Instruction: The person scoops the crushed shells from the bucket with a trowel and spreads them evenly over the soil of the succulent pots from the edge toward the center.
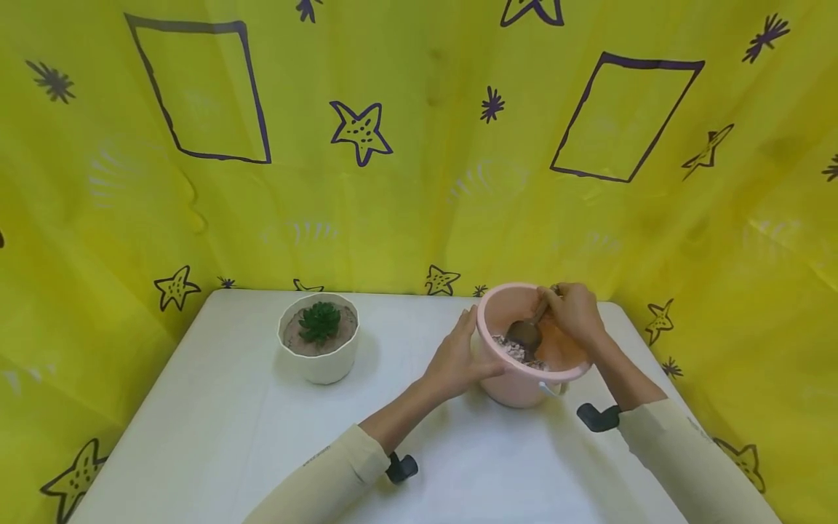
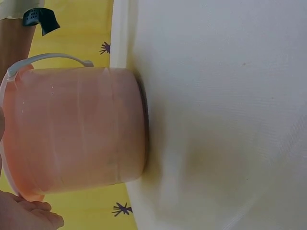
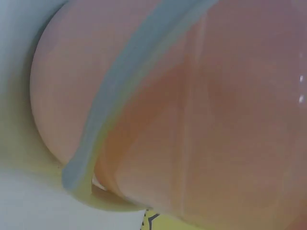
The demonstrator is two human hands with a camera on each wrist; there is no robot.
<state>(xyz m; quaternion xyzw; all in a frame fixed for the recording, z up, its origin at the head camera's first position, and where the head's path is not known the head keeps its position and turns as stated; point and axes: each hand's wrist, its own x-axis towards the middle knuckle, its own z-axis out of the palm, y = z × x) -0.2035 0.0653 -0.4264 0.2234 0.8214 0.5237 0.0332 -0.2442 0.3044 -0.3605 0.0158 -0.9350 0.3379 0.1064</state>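
Note:
A pink bucket (image 1: 517, 389) stands at the right of the table, with greyish-white crumbly material (image 1: 512, 349) low inside it. My left hand (image 1: 455, 360) holds the bucket at its left side, thumb along the front under the rim. Over the bucket's right rim, my right hand (image 1: 576, 313) grips the handle of a brown scoop (image 1: 526, 335). The scoop's rounded bowl rests down at the crumbly material. In the right wrist view the bucket's pale handle (image 3: 120, 91) hangs across its wall; the right hand itself is out of that view.
A white pot (image 1: 324, 367) with a small green succulent (image 1: 319, 322) stands at the back left of the white table (image 1: 216, 407). Yellow curtain (image 1: 419, 218) with dark drawn stars encloses the back and both sides, close behind the bucket.

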